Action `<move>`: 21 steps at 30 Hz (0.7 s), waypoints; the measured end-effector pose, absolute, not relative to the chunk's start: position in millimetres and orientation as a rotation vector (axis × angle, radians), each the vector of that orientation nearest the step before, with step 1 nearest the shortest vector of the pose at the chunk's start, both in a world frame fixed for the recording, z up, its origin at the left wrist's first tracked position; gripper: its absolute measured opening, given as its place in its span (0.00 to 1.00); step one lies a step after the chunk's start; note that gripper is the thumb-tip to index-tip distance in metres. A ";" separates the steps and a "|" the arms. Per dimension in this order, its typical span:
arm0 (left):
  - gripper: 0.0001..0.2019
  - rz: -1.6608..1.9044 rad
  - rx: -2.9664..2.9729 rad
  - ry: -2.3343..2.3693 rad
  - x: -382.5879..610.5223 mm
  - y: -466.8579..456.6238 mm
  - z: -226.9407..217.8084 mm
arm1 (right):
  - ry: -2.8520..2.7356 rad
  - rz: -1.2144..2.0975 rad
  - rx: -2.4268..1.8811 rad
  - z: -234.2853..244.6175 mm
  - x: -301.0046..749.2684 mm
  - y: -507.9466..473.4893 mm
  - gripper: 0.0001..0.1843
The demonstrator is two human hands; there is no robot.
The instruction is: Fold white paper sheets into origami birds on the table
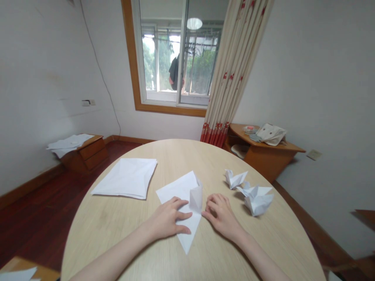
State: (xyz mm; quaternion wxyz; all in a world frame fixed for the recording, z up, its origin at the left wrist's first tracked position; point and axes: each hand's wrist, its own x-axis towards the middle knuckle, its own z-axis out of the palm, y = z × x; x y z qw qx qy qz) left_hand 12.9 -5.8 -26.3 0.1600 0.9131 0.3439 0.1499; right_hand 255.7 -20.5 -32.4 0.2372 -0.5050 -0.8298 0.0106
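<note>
A partly folded sheet of white paper (187,224) lies on the round table in front of me, one point toward me and a flap standing up near its right edge. My left hand (171,216) rests flat on it with the fingers spread. At the paper's right corner is the thumb tip of my right hand (219,214), whose fingers are loosely curled with a gap between thumb and index finger. Folded white paper birds (258,201) sit to the right of that hand, a smaller paper bird (235,179) behind them.
A stack of white paper sheets (125,177) lies at the left of the round wooden table (123,230). Beyond the table are a small cabinet (93,152) with papers on top, a corner desk (263,156) holding a cloth bag (271,134), and a curtain (231,74) beside the window.
</note>
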 end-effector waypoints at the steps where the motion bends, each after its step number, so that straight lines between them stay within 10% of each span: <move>1: 0.25 0.425 2.605 0.985 13.1 -5.9 -26.3 | -2.303 0.041 -1.368 -30.9 255.0 -21.1 0.11; 21: 0.16 0.413 2.648 0.865 7.0 -3.8 -16.6 | -2.338 0.074 -1.349 -34.3 243.1 -24.0 0.12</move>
